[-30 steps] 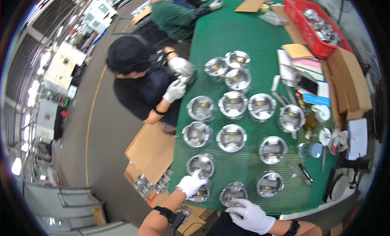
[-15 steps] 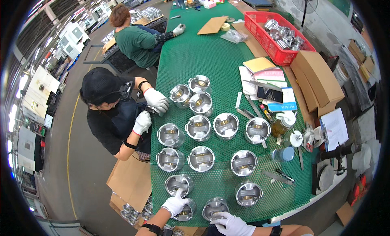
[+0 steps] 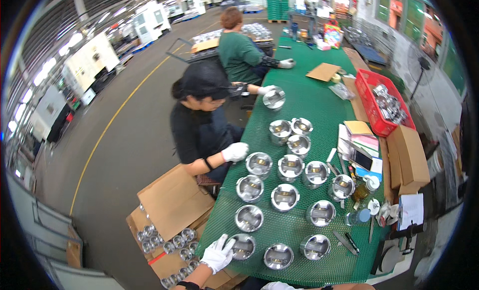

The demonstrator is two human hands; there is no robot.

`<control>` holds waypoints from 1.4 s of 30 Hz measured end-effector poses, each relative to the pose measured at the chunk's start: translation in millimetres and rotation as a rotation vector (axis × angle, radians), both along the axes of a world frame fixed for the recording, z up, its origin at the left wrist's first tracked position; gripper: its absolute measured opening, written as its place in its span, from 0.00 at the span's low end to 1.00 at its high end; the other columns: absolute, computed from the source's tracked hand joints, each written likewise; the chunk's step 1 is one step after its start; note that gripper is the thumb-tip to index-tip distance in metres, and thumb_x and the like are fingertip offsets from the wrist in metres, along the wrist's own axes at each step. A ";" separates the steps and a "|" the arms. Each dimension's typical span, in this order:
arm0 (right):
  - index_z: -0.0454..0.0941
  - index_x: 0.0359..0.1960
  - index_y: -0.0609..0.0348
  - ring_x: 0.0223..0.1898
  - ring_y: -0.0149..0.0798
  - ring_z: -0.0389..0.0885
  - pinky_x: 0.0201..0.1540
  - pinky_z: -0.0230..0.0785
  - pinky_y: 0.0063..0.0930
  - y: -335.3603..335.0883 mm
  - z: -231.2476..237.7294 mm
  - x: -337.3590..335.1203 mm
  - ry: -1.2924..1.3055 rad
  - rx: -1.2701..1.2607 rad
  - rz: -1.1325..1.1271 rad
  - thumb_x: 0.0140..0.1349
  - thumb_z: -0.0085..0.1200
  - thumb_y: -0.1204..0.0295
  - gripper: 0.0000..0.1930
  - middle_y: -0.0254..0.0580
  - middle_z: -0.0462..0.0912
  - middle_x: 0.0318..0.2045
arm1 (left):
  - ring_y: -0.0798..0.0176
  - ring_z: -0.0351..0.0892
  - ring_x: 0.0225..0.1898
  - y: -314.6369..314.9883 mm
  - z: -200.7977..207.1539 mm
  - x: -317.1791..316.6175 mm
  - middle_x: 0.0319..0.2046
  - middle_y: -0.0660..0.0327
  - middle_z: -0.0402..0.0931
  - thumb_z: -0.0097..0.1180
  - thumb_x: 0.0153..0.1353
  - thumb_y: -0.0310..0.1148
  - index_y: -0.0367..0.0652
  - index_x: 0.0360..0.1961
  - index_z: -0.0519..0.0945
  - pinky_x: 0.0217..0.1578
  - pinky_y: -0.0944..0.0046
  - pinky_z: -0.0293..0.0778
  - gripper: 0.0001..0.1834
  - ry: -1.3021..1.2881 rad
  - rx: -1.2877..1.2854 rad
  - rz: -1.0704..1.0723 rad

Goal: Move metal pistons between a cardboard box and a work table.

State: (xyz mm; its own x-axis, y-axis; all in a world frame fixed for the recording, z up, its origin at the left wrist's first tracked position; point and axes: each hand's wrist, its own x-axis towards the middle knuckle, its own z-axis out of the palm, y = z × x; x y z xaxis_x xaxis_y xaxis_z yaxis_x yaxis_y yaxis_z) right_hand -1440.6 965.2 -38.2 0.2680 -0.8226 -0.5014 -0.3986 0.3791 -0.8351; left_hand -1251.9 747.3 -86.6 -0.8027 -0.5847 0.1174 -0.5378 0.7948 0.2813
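Several shiny metal pistons stand crown-down in rows on a green mesh table mat (image 3: pixel 319 113). My left hand (image 3: pixel 218 252), in a white glove, grips the left rim of the nearest piston (image 3: pixel 244 246) at the table's front left corner. Only a sliver of my right hand (image 3: pixel 277 286), also in a white glove, shows at the bottom edge, below another piston (image 3: pixel 278 256). Across the left side a person in black holds a piston (image 3: pixel 274 98) up in one gloved hand. That person's other gloved hand (image 3: pixel 234 151) rests beside a piston (image 3: pixel 259 164).
Open cardboard boxes (image 3: pixel 169 210) with more pistons stand on the floor at the left. A red crate (image 3: pixel 381 101) of parts, a cardboard box (image 3: pixel 410 155), papers, a phone and small tools line the right side. A second person in green sits farther back.
The view has tilted upward. The person in black has lifted one piston off the rows toward the far side. My left hand stays on the near piston; my right hand has slid to the bottom edge.
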 end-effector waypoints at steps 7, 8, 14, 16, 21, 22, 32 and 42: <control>0.82 0.37 0.52 0.40 0.47 0.81 0.45 0.74 0.37 -62.0 -13.3 54.3 0.116 -0.268 0.507 0.56 0.50 0.67 0.11 0.45 0.83 0.37 | 0.48 0.79 0.46 162.9 -37.6 228.9 0.46 0.50 0.78 0.40 0.59 0.39 0.48 0.48 0.78 0.46 0.50 0.74 0.20 -0.751 0.664 0.826; 0.82 0.37 0.51 0.38 0.49 0.81 0.43 0.74 0.40 -69.0 -12.9 64.7 0.086 -0.304 0.518 0.56 0.50 0.65 0.11 0.48 0.82 0.34 | 0.48 0.79 0.45 189.1 -18.1 246.1 0.42 0.49 0.80 0.40 0.59 0.38 0.47 0.46 0.79 0.47 0.51 0.74 0.20 -0.810 0.777 0.977; 0.82 0.36 0.50 0.38 0.47 0.82 0.43 0.74 0.38 -79.3 -31.6 137.0 0.071 -0.408 0.793 0.56 0.52 0.66 0.09 0.45 0.83 0.34 | 0.46 0.77 0.47 424.6 -15.1 320.1 0.45 0.49 0.78 0.43 0.57 0.39 0.46 0.45 0.81 0.49 0.53 0.73 0.20 -0.537 1.039 1.827; 0.83 0.36 0.49 0.38 0.46 0.82 0.44 0.74 0.38 -74.9 -24.7 168.0 0.083 -0.409 0.872 0.56 0.52 0.66 0.09 0.45 0.83 0.35 | 0.49 0.78 0.48 546.1 -56.6 347.5 0.45 0.53 0.79 0.44 0.57 0.38 0.48 0.42 0.83 0.48 0.54 0.74 0.17 -0.797 1.215 1.464; 0.82 0.39 0.50 0.40 0.49 0.81 0.45 0.73 0.39 -51.8 -18.7 226.6 0.211 -0.361 0.786 0.57 0.50 0.66 0.11 0.47 0.83 0.38 | 0.43 0.78 0.46 606.6 -151.3 384.8 0.42 0.49 0.79 0.47 0.55 0.52 0.45 0.39 0.83 0.44 0.51 0.74 0.24 -0.592 1.328 0.908; 0.82 0.39 0.50 0.40 0.49 0.81 0.45 0.73 0.39 -41.3 -15.2 252.6 0.208 -0.376 0.767 0.57 0.50 0.66 0.11 0.47 0.83 0.38 | 0.46 0.77 0.48 637.7 -189.6 386.7 0.45 0.52 0.79 0.47 0.54 0.46 0.49 0.41 0.83 0.47 0.51 0.73 0.20 -0.587 1.430 1.149; 0.77 0.48 0.54 0.44 0.54 0.79 0.50 0.70 0.42 48.7 14.1 355.9 0.195 -0.218 0.960 0.57 0.49 0.66 0.17 0.53 0.81 0.41 | 0.58 0.79 0.32 411.8 -155.3 506.9 0.35 0.50 0.80 0.50 0.55 0.28 0.37 0.48 0.78 0.35 0.62 0.73 0.18 0.350 0.892 1.613; 0.80 0.44 0.55 0.47 0.56 0.78 0.50 0.69 0.44 69.9 -129.8 168.1 0.740 0.058 0.651 0.57 0.43 0.57 0.21 0.55 0.80 0.44 | 0.42 0.75 0.45 416.4 -201.9 518.3 0.47 0.43 0.75 0.45 0.58 0.41 0.49 0.43 0.80 0.48 0.52 0.71 0.16 -0.088 0.574 1.088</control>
State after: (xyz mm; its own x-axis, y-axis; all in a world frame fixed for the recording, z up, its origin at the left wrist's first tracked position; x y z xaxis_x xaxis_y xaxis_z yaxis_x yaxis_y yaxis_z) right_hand -1272.5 1035.1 -168.1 0.2623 -0.5943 -0.7603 -0.9582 -0.0672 -0.2781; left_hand -733.6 1163.6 -288.6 0.1415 -0.9027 -0.4063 -0.8771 -0.3047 0.3714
